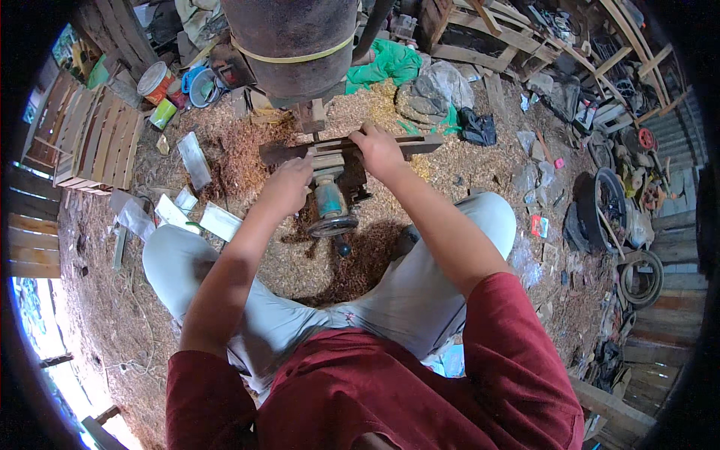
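Observation:
In front of me stands a lathe-like machine with a worn teal cylinder [328, 199], a round metal handwheel [334, 226] at its near end and a dark ball-ended lever [343, 248] below. A long dark wooden bar [421, 144] lies crosswise over its far part. My right hand [379, 154] is closed over this bar, right of the machine's middle, fingers curled on its top. Just left of the teal cylinder, my left hand [287, 186] is closed by a pale block [327, 161]; its fingertips touch the block's left side, and what they hold is hidden.
A big dark drum [292, 45] with a yellow band stands beyond the machine. Wood shavings cover the ground. Pale offcuts [195, 160] lie at left near a slatted crate [101, 139]. Green netting [386, 64] and a black tub [609, 202] are at back and right.

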A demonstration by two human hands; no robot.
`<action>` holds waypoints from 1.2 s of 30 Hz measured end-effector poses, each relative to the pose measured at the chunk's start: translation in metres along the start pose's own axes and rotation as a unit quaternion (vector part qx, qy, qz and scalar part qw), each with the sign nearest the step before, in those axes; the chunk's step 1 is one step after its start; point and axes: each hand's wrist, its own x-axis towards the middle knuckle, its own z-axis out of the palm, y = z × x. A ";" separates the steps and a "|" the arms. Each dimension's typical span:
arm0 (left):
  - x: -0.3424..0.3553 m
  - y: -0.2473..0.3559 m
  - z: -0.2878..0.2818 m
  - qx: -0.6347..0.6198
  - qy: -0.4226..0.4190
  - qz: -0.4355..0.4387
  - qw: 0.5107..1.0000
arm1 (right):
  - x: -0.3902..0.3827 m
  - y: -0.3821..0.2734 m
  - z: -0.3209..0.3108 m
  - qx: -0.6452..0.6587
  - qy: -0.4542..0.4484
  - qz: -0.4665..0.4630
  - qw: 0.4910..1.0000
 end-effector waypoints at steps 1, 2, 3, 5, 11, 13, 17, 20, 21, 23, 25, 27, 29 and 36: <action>0.001 -0.002 0.004 0.000 -0.001 0.002 1.000 | 0.000 0.003 0.002 0.000 0.000 0.002 1.000; 0.000 -0.005 0.008 0.011 0.029 0.023 0.999 | 0.002 0.001 0.003 -0.002 -0.001 0.002 1.000; -0.002 -0.009 0.011 0.021 0.058 0.044 0.997 | 0.004 0.000 0.004 -0.005 -0.003 0.003 1.000; -0.002 -0.012 0.012 0.021 0.043 0.037 0.998 | 0.004 -0.002 0.006 -0.010 0.009 -0.002 1.000; -0.002 -0.007 0.005 0.054 -0.020 0.012 0.998 | 0.003 -0.002 0.006 -0.028 0.007 -0.017 0.999; -0.002 -0.007 0.004 0.051 -0.021 0.005 0.998 | 0.004 -0.002 0.006 -0.036 0.004 -0.021 0.999; -0.001 -0.009 0.005 0.068 -0.027 0.008 0.997 | 0.004 -0.007 0.005 -0.048 0.005 -0.024 0.999; -0.001 -0.009 0.006 0.093 -0.020 0.020 0.995 | 0.005 -0.008 0.005 -0.058 0.009 -0.027 0.998; -0.001 -0.008 0.005 0.102 -0.021 0.025 0.994 | 0.006 -0.009 0.005 -0.067 0.004 -0.022 0.997; -0.001 -0.007 0.005 0.105 -0.021 0.030 0.994 | 0.006 -0.010 0.004 -0.066 0.005 -0.016 0.998; -0.002 -0.008 0.005 0.109 -0.021 0.034 0.993 | 0.006 -0.014 0.002 -0.065 0.006 -0.011 0.998; -0.001 -0.005 0.004 0.105 -0.015 0.037 0.994 | 0.005 -0.013 0.002 -0.060 0.015 -0.005 0.998; -0.001 -0.006 0.006 0.096 -0.008 0.039 0.995 | 0.006 -0.014 0.001 -0.054 0.011 0.005 0.998; -0.002 -0.012 0.015 0.055 0.011 0.036 0.998 | 0.011 -0.022 -0.006 -0.006 -0.013 0.039 0.999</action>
